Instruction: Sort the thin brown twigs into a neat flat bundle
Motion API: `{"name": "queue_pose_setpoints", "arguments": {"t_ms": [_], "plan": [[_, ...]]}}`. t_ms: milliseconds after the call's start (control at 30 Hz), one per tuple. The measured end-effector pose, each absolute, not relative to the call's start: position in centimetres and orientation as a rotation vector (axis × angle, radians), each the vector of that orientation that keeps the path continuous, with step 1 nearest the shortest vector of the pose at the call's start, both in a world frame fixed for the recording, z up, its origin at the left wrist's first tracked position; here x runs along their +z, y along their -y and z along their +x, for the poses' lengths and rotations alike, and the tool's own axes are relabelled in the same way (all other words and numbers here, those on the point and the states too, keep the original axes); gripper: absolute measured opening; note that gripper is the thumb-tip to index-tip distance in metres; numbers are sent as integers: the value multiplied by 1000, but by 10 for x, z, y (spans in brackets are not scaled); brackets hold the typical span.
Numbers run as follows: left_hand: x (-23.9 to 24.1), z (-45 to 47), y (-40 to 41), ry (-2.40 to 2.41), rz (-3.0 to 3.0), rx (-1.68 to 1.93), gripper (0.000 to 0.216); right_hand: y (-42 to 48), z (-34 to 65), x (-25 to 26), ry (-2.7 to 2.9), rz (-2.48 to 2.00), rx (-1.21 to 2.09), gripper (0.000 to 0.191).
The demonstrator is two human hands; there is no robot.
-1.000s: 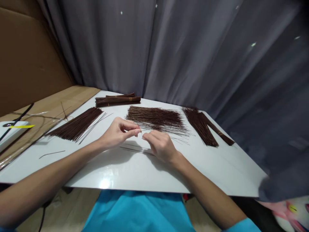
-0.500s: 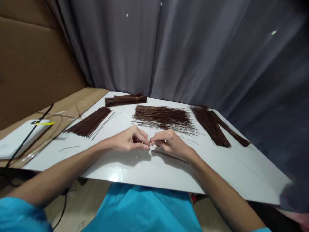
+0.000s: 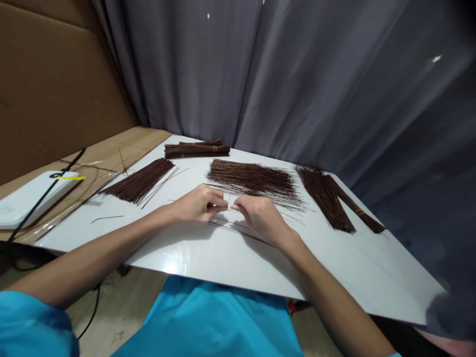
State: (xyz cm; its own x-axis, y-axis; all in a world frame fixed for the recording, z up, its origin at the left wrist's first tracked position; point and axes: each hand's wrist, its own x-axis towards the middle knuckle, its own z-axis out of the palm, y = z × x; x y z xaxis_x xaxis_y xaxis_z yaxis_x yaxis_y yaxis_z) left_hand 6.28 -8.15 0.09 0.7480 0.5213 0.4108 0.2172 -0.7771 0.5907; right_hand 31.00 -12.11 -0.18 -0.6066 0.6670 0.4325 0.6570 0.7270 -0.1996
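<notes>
My left hand and my right hand face each other over the near middle of the white table, fingertips a small gap apart. Each has its thumb and fingers closed in a pinch. Whatever they hold is too fine to make out; a faint thin line shows in the gap between them. Below the hands, a few thin dark sticks lie slanting on the table, partly hidden by my right hand. Just beyond is a wide loose spread of thin brown sticks.
A fanned bundle of sticks lies left, loose ones beside it. Yellow-banded bundles are at the back. More bundles lie right. A white device with a black cable sits far left, near a cardboard wall. A grey curtain hangs behind.
The view has shifted slightly. My fingertips have drawn a little apart and moved slightly up in the picture; my right hand has turned more palm-down. The stick bundles stay in place.
</notes>
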Motion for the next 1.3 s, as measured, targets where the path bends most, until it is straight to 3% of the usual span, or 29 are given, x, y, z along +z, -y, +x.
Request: {"name": "queue_pose_setpoints", "arguments": {"t_ms": [133, 233, 400, 667, 867, 1100, 1300], "plan": [[10, 57, 83, -436, 2198, 589, 18, 118, 315, 11, 2380, -882, 461, 23], [15, 54, 83, -468, 2019, 691, 25, 121, 312, 14, 2227, -843, 610, 25], [14, 58, 82, -654, 1923, 973, 29, 126, 304, 5, 2128, -883, 460, 24], [-3, 65, 77, -785, 1690, 982, 40, 124, 300, -2, 1928, -1063, 666, 27], [-13, 70, 78, -792, 1513, 1007, 41, 129, 295, -7, 1913, -1031, 647, 28], [0, 68, 80, -859, 1564, 885, 38, 129, 296, -7, 1976, -1059, 553, 26], [0, 73, 82, -966, 1965, 1021, 25, 127, 296, -10, 2108, -1082, 397, 22]]}}
